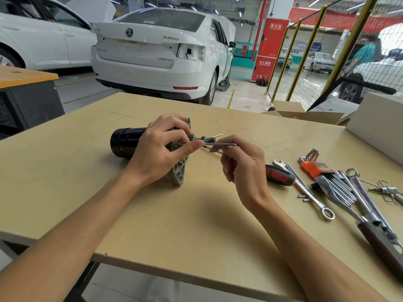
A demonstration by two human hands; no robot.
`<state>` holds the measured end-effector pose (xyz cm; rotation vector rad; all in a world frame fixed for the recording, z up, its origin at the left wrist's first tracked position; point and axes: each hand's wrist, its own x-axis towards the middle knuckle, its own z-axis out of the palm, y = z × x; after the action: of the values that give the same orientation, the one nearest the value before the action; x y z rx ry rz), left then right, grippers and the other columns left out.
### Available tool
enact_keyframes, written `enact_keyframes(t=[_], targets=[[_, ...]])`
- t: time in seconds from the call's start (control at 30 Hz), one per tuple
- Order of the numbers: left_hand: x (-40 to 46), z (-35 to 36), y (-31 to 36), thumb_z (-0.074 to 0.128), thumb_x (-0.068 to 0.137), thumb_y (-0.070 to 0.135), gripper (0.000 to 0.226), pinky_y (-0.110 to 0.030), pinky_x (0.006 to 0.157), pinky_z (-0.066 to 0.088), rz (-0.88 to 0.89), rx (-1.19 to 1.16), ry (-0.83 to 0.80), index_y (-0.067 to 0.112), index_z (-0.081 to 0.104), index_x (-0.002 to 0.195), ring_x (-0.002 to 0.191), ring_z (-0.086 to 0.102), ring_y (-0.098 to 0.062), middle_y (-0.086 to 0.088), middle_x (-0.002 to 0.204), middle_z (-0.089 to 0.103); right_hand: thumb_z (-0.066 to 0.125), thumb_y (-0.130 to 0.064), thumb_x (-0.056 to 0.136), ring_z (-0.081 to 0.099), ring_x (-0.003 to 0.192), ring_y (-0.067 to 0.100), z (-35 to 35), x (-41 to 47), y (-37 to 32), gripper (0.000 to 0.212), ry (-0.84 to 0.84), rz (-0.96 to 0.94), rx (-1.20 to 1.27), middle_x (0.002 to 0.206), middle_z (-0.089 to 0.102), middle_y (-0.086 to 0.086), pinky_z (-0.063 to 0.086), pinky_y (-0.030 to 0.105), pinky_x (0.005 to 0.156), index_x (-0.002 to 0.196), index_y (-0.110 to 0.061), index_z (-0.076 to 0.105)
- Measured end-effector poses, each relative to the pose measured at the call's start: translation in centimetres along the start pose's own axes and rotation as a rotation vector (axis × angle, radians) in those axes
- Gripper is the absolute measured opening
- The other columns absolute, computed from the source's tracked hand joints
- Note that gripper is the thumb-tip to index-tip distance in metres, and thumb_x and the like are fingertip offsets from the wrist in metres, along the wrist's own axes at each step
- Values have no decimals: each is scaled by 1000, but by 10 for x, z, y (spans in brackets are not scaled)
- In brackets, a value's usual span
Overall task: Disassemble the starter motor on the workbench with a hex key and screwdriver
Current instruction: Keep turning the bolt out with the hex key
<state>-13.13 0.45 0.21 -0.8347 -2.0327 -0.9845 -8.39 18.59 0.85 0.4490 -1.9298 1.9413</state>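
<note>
The starter motor (124, 142) lies on its side on the workbench (87, 171), its black cylinder pointing left and its grey flange (180, 173) facing right. My left hand (159, 153) grips the motor at the flange, thumb stretched toward a screw. My right hand (242, 164) pinches a silver hex key (220, 144) whose tip sits at the flange face beside my left thumb. A red and black screwdriver (280, 175) lies on the bench just right of my right hand.
Wrenches (305, 188), an orange-holdered hex key set (316, 168) and a ratchet (370, 214) lie at the right. A white box (377, 131) and cardboard (305, 114) stand at the far right edge. White cars are parked beyond the bench.
</note>
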Motion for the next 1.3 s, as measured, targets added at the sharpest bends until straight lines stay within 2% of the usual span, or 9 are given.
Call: enact_keyframes(t=[0.2,0.27,0.37,0.5,0.7,0.87,1.0,1.13,1.3], targets=[[1,1,-2,59,88,55,52,-56,97,44,24,9,22,7,70,70,115,58,-22,-1,97,67,40,0,98,30,41,10,-2,6,4,26,102,162,31,47,39,-2,25,19,41,94,-10,64],[1,1,-2,58,88,56,53,-56,97,44,39,15,29,8,70,69,114,58,-22,-1,96,67,42,-9,100,30,41,11,-4,8,4,27,96,251,84,47,39,-3,24,17,41,87,-12,65],[0,2,-3,59,88,56,53,-56,96,44,53,16,31,8,69,68,114,58,-22,-1,96,67,41,-33,102,28,41,13,-6,9,2,50,-12,366,198,45,35,-1,22,19,40,62,-15,65],[0,1,-5,62,86,54,49,-55,97,44,59,27,25,8,68,68,115,58,-21,-1,96,67,42,-46,95,29,39,13,-4,7,1,55,-133,299,238,43,32,0,24,20,40,52,-15,58],[-1,2,-5,66,84,47,43,-55,96,45,46,46,24,7,68,68,114,58,-21,-1,96,67,46,-17,79,32,38,13,-3,1,0,26,-130,102,161,43,37,1,26,16,41,59,-9,61],[-1,1,-4,65,85,47,41,-55,97,44,32,43,5,8,71,74,115,57,-19,0,97,66,42,-11,80,33,39,14,1,-3,-2,26,-123,19,49,44,38,7,27,18,41,69,-6,64],[-1,0,-2,56,89,59,55,-54,100,43,21,3,2,8,72,74,117,56,-21,-1,98,66,42,-9,81,31,40,16,1,-3,-3,27,-120,4,5,44,37,10,26,21,42,70,-9,66],[0,0,0,55,88,59,56,-53,101,42,10,-5,5,8,71,70,118,57,-22,-3,98,67,39,6,92,31,41,13,2,-2,-2,33,-67,36,-20,47,35,11,23,24,43,78,-6,67],[0,0,0,57,88,58,54,-54,100,42,15,-7,1,8,71,70,117,57,-23,-1,98,66,46,1,97,30,43,10,-1,5,4,22,62,181,-18,45,38,-6,22,21,42,89,-10,63]])
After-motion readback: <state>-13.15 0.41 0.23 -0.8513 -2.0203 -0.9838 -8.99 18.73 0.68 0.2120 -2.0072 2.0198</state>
